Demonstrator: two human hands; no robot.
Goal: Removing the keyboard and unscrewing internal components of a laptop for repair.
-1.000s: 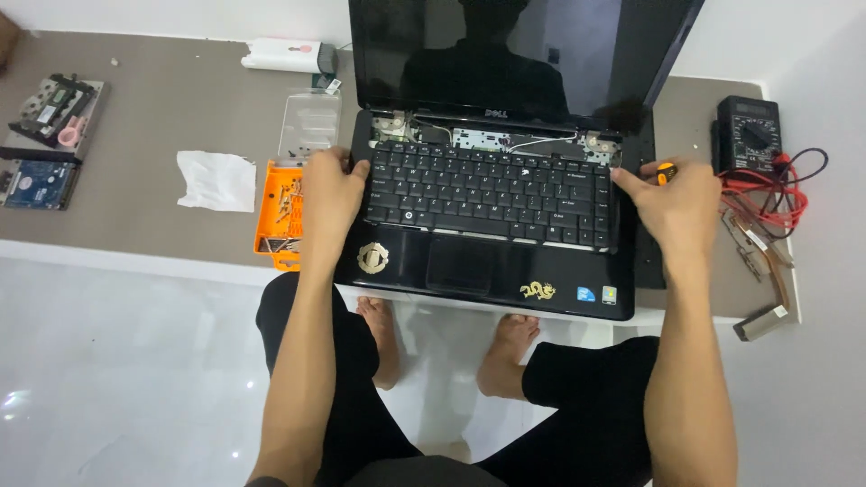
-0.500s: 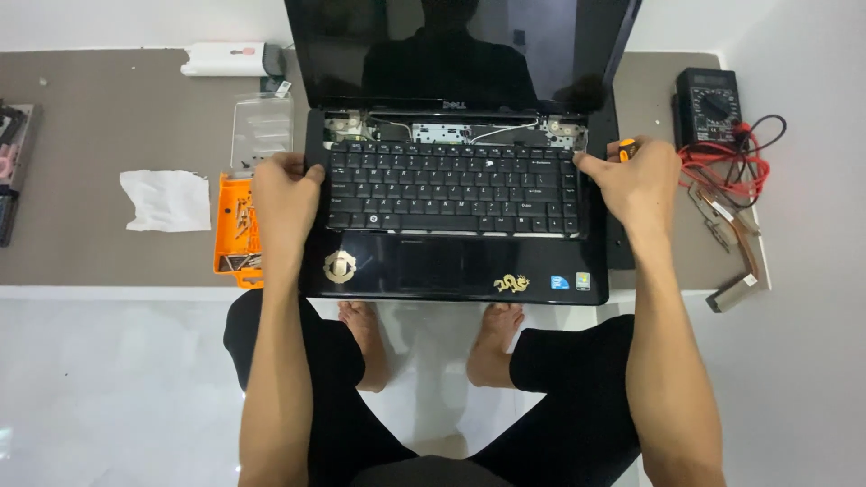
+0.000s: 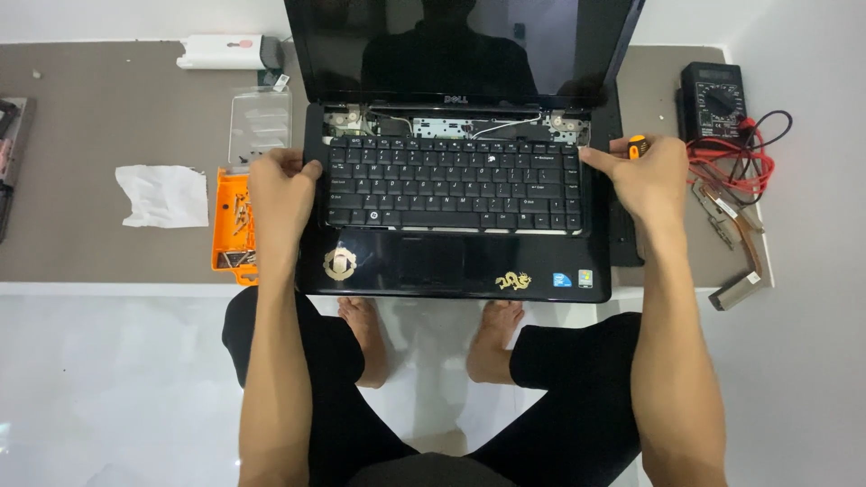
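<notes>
**Both hands at the edges of the laptop keyboard**

I sit cross-legged with a black laptop (image 3: 456,271) open in front of me on the low grey desk (image 3: 90,117), its dark screen upright. The strip above the keys is off, so the hinges and a thin cable show bare there. My left hand (image 3: 281,185) rests on the left edge of the keyboard (image 3: 451,180), fingers curled over the rim and pressing against it. My right hand (image 3: 645,176) is at the keyboard's right edge, fingertips touching the corner, and it is closed around a small screwdriver with an orange-and-black handle (image 3: 637,144) (only the handle tip shows).

Just left of the laptop lies an orange tray of small screws (image 3: 233,221), with a clear plastic box (image 3: 260,126) behind it and a crumpled white tissue (image 3: 164,194) further left. On the right, near my hand, sits a black multimeter (image 3: 713,99) with red leads (image 3: 735,162) tangled beside it.
</notes>
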